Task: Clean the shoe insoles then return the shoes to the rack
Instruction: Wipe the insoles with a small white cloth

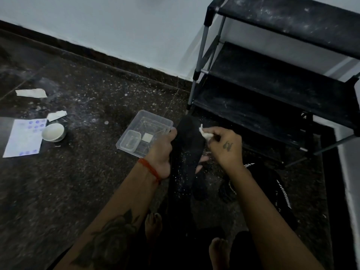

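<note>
A black insole [188, 145] is held upright in front of me, dusted with white specks. My left hand [162, 151] grips it along its left edge, fingers wrapped behind. My right hand [224, 144] pinches a small white wad of tissue [205, 133] against the insole's upper right edge. A black shoe with white stripes [272, 186] lies on the floor below my right forearm. The black shoe rack [272, 80] stands at the right against the wall, its shelves bare and dusty.
A clear plastic tray [153, 121] holding a smaller clear box [130, 142] sits on the dark floor left of my hands. Farther left are a white bowl [53, 132], a printed sheet [24, 138] and torn paper scraps [31, 93]. My bare feet [153, 225] show at the bottom.
</note>
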The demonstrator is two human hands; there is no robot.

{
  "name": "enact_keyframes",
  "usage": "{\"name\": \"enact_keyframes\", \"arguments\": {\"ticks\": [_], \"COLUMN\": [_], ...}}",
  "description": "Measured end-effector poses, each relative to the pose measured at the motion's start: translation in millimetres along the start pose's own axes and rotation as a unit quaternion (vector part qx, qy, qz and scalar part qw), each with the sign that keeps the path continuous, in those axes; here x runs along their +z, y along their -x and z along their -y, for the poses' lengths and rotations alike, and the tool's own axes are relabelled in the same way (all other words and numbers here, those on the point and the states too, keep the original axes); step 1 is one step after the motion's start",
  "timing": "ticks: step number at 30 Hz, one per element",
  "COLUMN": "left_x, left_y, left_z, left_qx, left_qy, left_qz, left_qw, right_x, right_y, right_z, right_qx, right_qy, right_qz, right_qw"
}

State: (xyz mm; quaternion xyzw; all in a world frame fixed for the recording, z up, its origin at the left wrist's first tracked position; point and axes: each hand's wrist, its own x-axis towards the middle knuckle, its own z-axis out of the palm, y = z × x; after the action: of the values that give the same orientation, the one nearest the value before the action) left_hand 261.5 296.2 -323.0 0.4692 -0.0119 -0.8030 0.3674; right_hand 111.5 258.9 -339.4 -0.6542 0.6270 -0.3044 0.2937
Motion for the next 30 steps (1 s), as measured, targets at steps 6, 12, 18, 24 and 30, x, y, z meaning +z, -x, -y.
{"name": "enact_keyframes", "arguments": {"ticks": [6, 12, 18, 24, 30], "left_x": [0, 0, 1, 3, 3], "left_y": [-1, 0, -1, 0, 3], "left_z": [-1, -1, -3, -1, -4], "left_qx": [0.021, 0.029, 0.028, 0.101, 0.059], "left_qy": [0.011, 0.012, 0.020, 0.027, 0.026], "left_qz": [0.009, -0.003, 0.019, 0.007, 0.021], "left_qw": [1.000, 0.999, 0.999, 0.994, 0.998], "right_x": [3, 11, 2, 27, 8], "right_y": [3, 5, 1, 14, 5], "right_z": [10, -1, 5, 21, 7], "right_qx": [-0.115, -0.113, -0.113, -0.225, -0.162], "right_qy": [-0.007, 0.013, -0.018, -0.003, -0.049], "right_qz": [-0.138, -0.052, -0.161, 0.003, 0.010], "right_qw": [0.984, 0.992, 0.980, 0.974, 0.986]}}
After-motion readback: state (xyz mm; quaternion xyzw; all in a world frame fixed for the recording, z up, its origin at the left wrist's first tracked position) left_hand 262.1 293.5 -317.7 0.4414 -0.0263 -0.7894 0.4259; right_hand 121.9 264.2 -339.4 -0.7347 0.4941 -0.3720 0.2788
